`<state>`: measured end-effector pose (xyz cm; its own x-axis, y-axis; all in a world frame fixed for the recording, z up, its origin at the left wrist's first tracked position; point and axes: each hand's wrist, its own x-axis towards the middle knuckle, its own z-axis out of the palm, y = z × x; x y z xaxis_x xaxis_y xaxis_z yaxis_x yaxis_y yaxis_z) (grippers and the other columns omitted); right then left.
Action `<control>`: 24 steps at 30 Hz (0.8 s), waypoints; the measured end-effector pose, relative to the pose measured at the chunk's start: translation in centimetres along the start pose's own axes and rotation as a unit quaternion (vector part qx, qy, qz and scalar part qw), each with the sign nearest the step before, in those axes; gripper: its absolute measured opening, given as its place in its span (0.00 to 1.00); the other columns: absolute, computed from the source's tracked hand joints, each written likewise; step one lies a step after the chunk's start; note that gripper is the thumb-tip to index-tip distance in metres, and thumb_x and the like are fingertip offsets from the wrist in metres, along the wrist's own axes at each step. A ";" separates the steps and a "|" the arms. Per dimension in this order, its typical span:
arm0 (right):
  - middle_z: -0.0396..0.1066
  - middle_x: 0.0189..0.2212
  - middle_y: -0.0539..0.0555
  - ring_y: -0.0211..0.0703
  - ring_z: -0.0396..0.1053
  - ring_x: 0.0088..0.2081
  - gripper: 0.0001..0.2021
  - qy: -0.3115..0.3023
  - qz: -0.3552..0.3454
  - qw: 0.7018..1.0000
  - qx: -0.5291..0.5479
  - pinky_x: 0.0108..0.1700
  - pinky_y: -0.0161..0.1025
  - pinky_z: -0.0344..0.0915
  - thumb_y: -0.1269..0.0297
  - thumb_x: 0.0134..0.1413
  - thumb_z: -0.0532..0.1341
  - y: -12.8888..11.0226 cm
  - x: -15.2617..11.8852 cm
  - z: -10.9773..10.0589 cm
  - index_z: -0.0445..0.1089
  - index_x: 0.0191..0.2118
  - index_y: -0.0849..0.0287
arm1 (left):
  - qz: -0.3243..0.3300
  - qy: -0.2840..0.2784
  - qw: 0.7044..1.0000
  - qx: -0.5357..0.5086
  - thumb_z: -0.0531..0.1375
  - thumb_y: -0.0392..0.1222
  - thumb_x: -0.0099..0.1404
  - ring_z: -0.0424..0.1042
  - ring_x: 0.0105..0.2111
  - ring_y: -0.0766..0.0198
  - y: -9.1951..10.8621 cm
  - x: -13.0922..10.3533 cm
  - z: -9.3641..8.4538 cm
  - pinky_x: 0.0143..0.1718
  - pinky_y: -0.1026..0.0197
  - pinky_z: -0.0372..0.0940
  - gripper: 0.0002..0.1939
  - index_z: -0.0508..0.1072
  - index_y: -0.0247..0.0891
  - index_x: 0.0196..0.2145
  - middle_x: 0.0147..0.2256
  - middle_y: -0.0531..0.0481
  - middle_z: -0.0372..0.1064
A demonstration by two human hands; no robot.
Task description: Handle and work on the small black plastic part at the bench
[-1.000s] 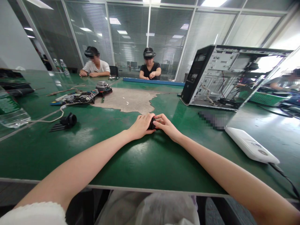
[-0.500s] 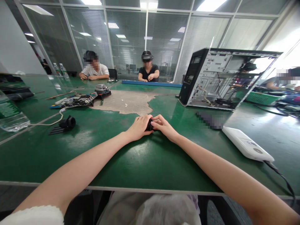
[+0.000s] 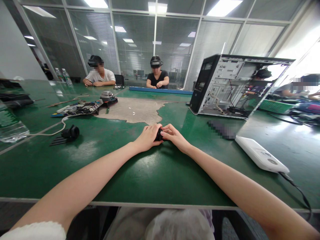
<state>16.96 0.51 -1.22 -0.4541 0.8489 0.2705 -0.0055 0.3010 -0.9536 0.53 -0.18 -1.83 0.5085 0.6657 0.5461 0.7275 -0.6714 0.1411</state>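
A small black object is held between my two hands above the green table, near the middle of the view. My left hand wraps round its left side, with the thumb along the near side. From the right, my right hand pinches it with the thumb and fingertips. Most of the object is hidden by the fingers. Over at the left lies a black part with prongs.
An open computer case stands at the right, with a white power bank and its cable nearer. Circuit boards and a bottle are on the left. Two people sit across; another is at far right.
Both hands keep their hold on the black object, with hardly any finger movement. The whole view has shifted slightly.
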 end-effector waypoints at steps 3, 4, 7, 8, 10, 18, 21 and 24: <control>0.66 0.31 0.48 0.36 0.65 0.33 0.12 0.011 0.013 1.000 -0.005 0.37 0.37 0.63 0.59 0.44 0.60 0.3 0.2 0.1 0.61 0.35 0.55 | -0.001 0.001 1.000 0.004 0.60 0.44 0.53 0.59 0.47 0.54 -0.1 0.0 0.0 0.46 0.52 0.53 0.30 0.49 0.38 0.50 0.47 0.43 0.58; 0.66 0.31 0.49 0.36 0.65 0.33 0.12 0.016 0.019 1.000 -0.008 0.38 0.37 0.63 0.59 0.43 0.60 0.4 0.3 0.1 0.61 0.36 0.55 | -0.001 0.001 1.000 0.005 0.60 0.44 0.52 0.59 0.47 0.54 -0.1 0.0 0.0 0.45 0.52 0.53 0.31 0.50 0.38 0.50 0.46 0.43 0.58; 0.66 0.34 0.50 0.36 0.65 0.34 0.13 0.023 0.036 0.999 -0.014 0.38 0.39 0.62 0.60 0.43 0.60 0.5 0.4 -0.1 0.61 0.36 0.56 | 0.001 0.003 1.000 0.007 0.60 0.45 0.52 0.59 0.47 0.54 -0.1 0.0 0.0 0.45 0.52 0.53 0.30 0.50 0.38 0.49 0.46 0.43 0.59; 0.66 0.34 0.50 0.37 0.65 0.35 0.13 0.019 0.033 0.999 -0.013 0.38 0.39 0.62 0.60 0.43 0.61 0.5 0.4 -0.1 0.61 0.36 0.56 | 0.001 0.003 1.000 0.007 0.60 0.45 0.52 0.59 0.47 0.54 0.0 0.0 0.0 0.45 0.52 0.53 0.30 0.50 0.38 0.49 0.46 0.43 0.58; 0.66 0.35 0.50 0.37 0.64 0.36 0.13 -0.001 0.015 1.000 -0.008 0.38 0.38 0.63 0.62 0.41 0.62 0.4 0.3 -0.3 0.61 0.36 0.56 | 0.002 0.003 1.000 0.005 0.59 0.44 0.52 0.59 0.47 0.54 0.0 0.0 0.0 0.45 0.52 0.53 0.30 0.50 0.38 0.49 0.46 0.43 0.58; 0.66 0.31 0.48 0.36 0.64 0.34 0.10 -0.008 0.005 1.000 0.003 0.38 0.37 0.62 0.61 0.44 0.60 0.1 0.1 -0.2 0.60 0.34 0.54 | 0.002 0.003 1.000 -0.001 0.59 0.44 0.53 0.59 0.47 0.55 0.0 0.0 -0.2 0.45 0.52 0.53 0.30 0.50 0.38 0.49 0.46 0.43 0.59; 0.66 0.32 0.48 0.35 0.64 0.32 0.11 -0.002 0.014 1.000 0.005 0.37 0.37 0.62 0.61 0.44 0.60 0.4 0.3 -0.1 0.60 0.36 0.54 | 0.002 0.002 1.000 -0.001 0.59 0.44 0.53 0.60 0.46 0.55 0.0 0.0 -0.3 0.45 0.53 0.53 0.30 0.50 0.38 0.49 0.46 0.44 0.59; 0.65 0.34 0.50 0.35 0.64 0.34 0.13 0.008 0.030 1.000 0.000 0.38 0.37 0.62 0.61 0.43 0.60 0.7 0.5 -0.2 0.61 0.38 0.56 | 0.002 0.001 1.000 0.002 0.60 0.44 0.53 0.60 0.46 0.55 0.0 0.0 -0.2 0.45 0.53 0.53 0.30 0.50 0.38 0.49 0.46 0.44 0.59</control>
<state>16.88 1.22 -1.75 -0.4400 0.8718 0.2156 0.0203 0.2496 -0.9681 0.42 -0.25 -1.63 0.5111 0.6619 0.5483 0.7268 -0.6734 0.1355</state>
